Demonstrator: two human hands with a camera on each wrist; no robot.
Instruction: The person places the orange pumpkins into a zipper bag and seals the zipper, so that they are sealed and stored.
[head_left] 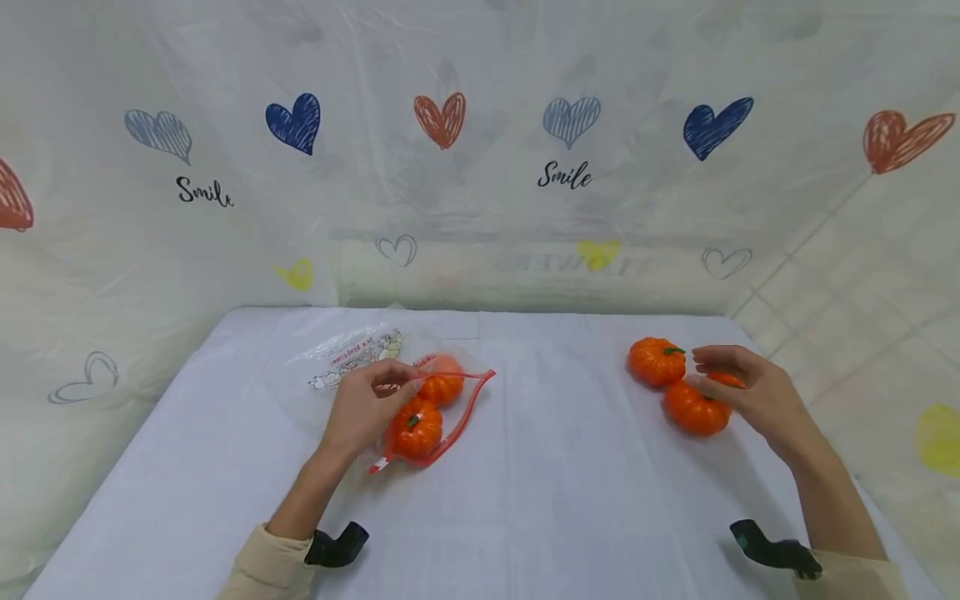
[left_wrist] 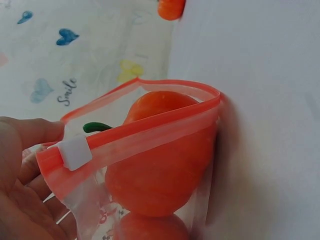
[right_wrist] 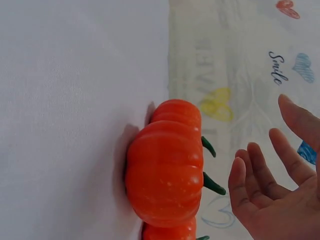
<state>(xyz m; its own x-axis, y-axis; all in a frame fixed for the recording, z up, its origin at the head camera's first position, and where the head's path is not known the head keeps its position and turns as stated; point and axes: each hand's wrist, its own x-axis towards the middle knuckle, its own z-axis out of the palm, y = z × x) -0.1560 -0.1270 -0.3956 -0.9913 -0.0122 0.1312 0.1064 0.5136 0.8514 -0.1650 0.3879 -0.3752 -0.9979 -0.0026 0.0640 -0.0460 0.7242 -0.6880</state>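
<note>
On the left of the table in the head view lies a clear plastic zip bag (head_left: pixel 467 417) with a red zip edge and printed drawings. My left hand (head_left: pixel 363 410) pinches its mouth at one end, beside the white slider (left_wrist: pixel 76 152). Two small orange pumpkins, a near one (head_left: pixel 417 429) and a far one (head_left: pixel 442 382), sit inside the bag, whose mouth is spread. My right hand (head_left: pixel 757 398) hovers with relaxed, parted fingers over a group of loose pumpkins. A front pumpkin (right_wrist: pixel 165 172) with a green stem, a back-left pumpkin (head_left: pixel 656 362) and a partly hidden pumpkin (head_left: pixel 726 380) stand together.
A white cloth covers the table (head_left: pixel 555 483). Behind it hangs a pale curtain (head_left: pixel 495 200) printed with hearts and "Smile". Black curved pieces (head_left: pixel 337 546) stick out at both sleeve cuffs.
</note>
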